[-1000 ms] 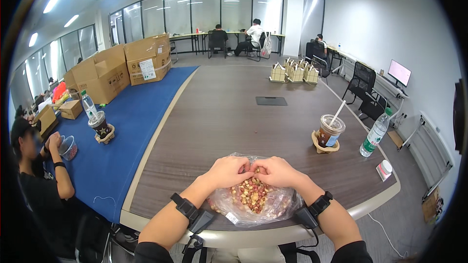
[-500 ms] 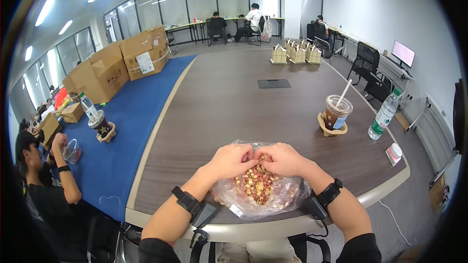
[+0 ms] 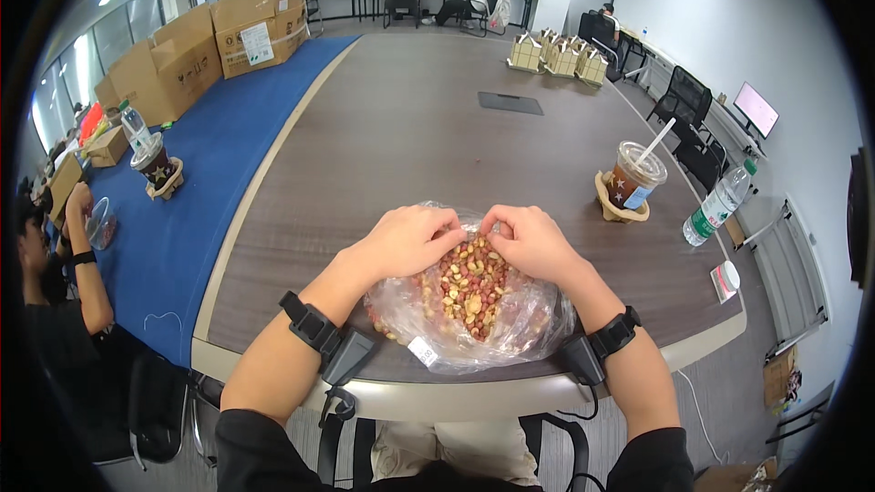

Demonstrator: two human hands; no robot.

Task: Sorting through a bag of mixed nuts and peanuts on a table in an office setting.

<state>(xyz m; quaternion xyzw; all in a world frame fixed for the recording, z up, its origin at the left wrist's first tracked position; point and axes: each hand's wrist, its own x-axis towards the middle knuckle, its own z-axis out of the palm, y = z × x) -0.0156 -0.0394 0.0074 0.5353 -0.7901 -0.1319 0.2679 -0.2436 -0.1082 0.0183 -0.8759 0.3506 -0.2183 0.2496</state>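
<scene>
A clear plastic bag [image 3: 533,333] lies on the table's near side, its mouth spread open. Red-skinned and pale peanuts [image 3: 472,287] show through the opening, some in halves. My left hand [image 3: 415,239] pinches the bag's far rim on the left, fingers curled over the film. On the right, my right hand [image 3: 531,241] grips the rim in the same way, a small gap from the left one. The fingertips are partly hidden behind the film and the knuckles.
To the right stand an iced drink [image 3: 631,178] in a cardboard holder, a water bottle [image 3: 720,203] and a small white tub [image 3: 725,281]. Small boxes [image 3: 565,59] sit at the far end. A co-worker [image 3: 68,282] sits left, by a blue-topped table [image 3: 219,150] with large cartons [image 3: 173,64].
My hands have drawn apart sideways, widening the bag's mouth so that more peanuts show. The whole view has tilted down and shifted a little.
</scene>
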